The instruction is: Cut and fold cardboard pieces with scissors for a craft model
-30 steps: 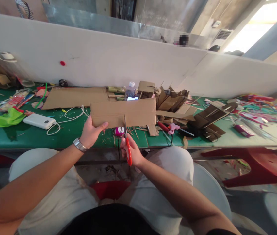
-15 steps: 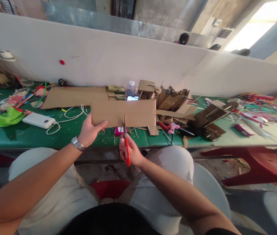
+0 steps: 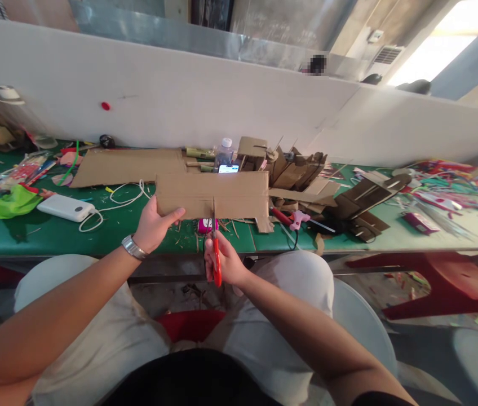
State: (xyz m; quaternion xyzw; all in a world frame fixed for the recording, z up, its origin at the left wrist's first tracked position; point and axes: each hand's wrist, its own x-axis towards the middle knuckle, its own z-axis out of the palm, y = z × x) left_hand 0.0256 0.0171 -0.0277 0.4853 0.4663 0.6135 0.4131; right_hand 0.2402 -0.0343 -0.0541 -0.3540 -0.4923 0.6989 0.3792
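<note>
I am holding the cardboard [image 3: 239,192] up near the front of the green table [image 3: 107,238], its broad face turning toward the camera. My left hand [image 3: 150,225] is grasping its lower left corner; the thumb is lying along the front, while the other fingers are mostly hiding behind. A watch [image 3: 134,248] is circling that wrist.

My right hand [image 3: 225,260] is gripping the red scissors [image 3: 216,254], fingers curling about the handles. The blades are pointing up at the lower edge, near mid-length, and one is showing in front of the face. I am not managing to tell how far apart they are standing.

Just below that edge a purple box [image 3: 205,225] is peeking out. Behind the piece, a bottle [image 3: 224,153] is standing and a lit phone [image 3: 228,168] is showing above the top edge. To the right, the glue gun [image 3: 297,219] is lying near a dark cardboard build [image 3: 370,200]. To the left, a white power bank [image 3: 67,208] is resting with a cable [image 3: 116,195] looping from it, and a larger sheet [image 3: 129,168] is lying farther back. Beyond everything, a pale partition [image 3: 222,101] is running along the table.
</note>
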